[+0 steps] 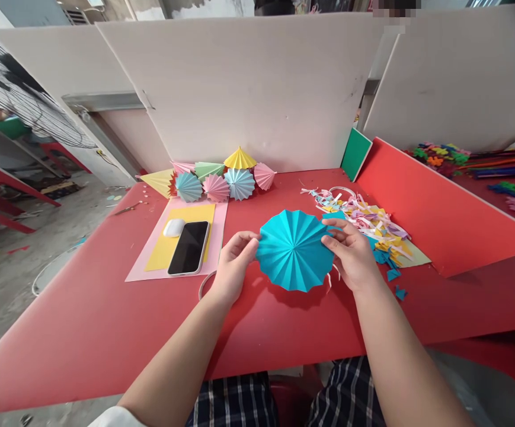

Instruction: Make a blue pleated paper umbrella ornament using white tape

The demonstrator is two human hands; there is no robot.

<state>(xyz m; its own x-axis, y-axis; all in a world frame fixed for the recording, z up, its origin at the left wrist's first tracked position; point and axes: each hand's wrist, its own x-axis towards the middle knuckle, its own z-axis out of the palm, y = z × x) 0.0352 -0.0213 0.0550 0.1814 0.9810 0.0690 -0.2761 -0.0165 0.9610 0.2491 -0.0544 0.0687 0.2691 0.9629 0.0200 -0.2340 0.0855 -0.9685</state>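
A pleated turquoise paper circle point(296, 252), folds fanning out from its centre, is held up over the red table. My left hand point(234, 264) pinches its left rim between thumb and fingers. At the right rim, my right hand point(350, 249) is closed on the same paper circle, thumb and fingers pressed together. Behind the right fingers a bit of turquoise paper shows. Part of a tape roll point(204, 286) peeks out beside my left wrist.
Finished pleated paper shapes point(239, 184) stand in a pile at the back. A phone point(189, 248) and a white case point(174, 228) lie on yellow and pink sheets at left. Paper scraps point(364, 216) heap at right, beside a red board point(435, 207). Scissors point(128, 207) lie at far left.
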